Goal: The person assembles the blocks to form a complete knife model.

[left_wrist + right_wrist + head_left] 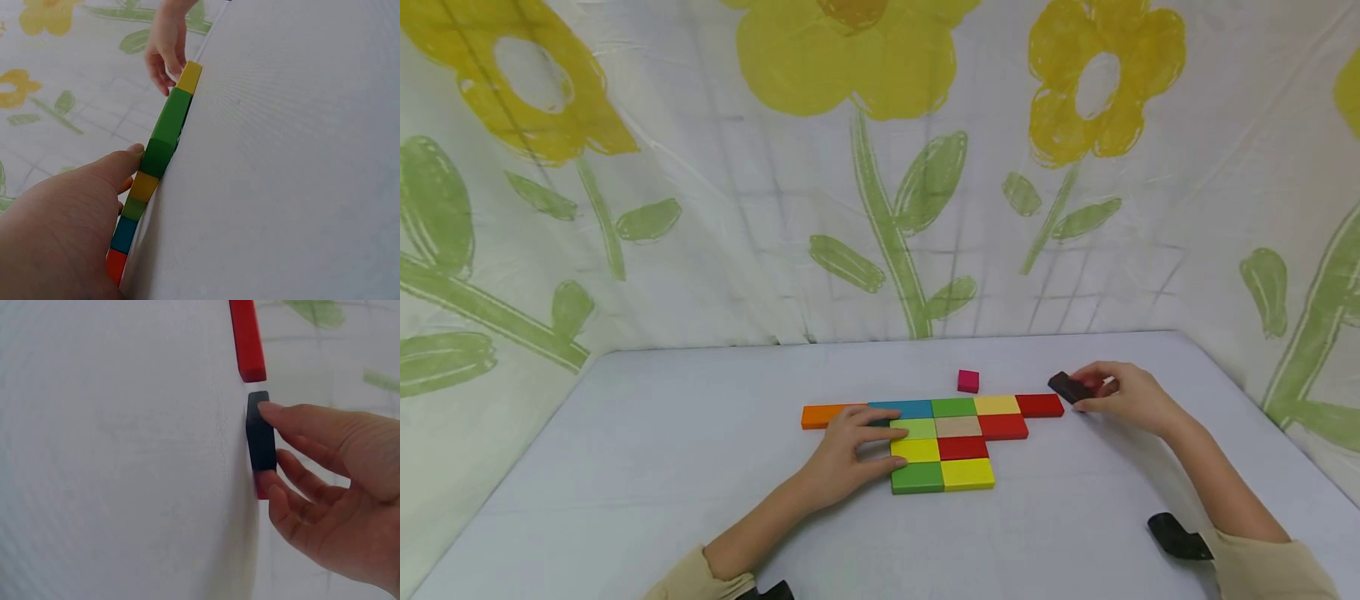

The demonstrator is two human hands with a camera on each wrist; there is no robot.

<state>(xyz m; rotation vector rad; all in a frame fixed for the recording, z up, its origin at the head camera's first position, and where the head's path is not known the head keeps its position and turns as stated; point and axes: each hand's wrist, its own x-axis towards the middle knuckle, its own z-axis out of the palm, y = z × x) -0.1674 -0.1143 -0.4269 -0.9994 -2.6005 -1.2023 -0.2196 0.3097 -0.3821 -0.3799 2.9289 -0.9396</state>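
Flat coloured blocks lie joined in rows on the table, with a long top row and shorter rows beneath. My left hand (842, 458) rests at their left side, fingers spread and fingertips touching the edges of the light green block (913, 428), the yellow block (915, 451) and the green block (917, 477). Beyond the right end of the top row, my right hand (1123, 396) pinches a black block (1070, 387) between thumb and fingers. The black block is tilted near the red end block (1040, 406), with a gap between them. A small red piece (261, 487) shows beside the right fingers, partly hidden.
A crimson cube (968, 382) stands apart behind the top row. An orange block (827, 416) forms that row's left end. White cloth covers the table (662, 467). Behind it hangs a flower-printed sheet (737, 250).
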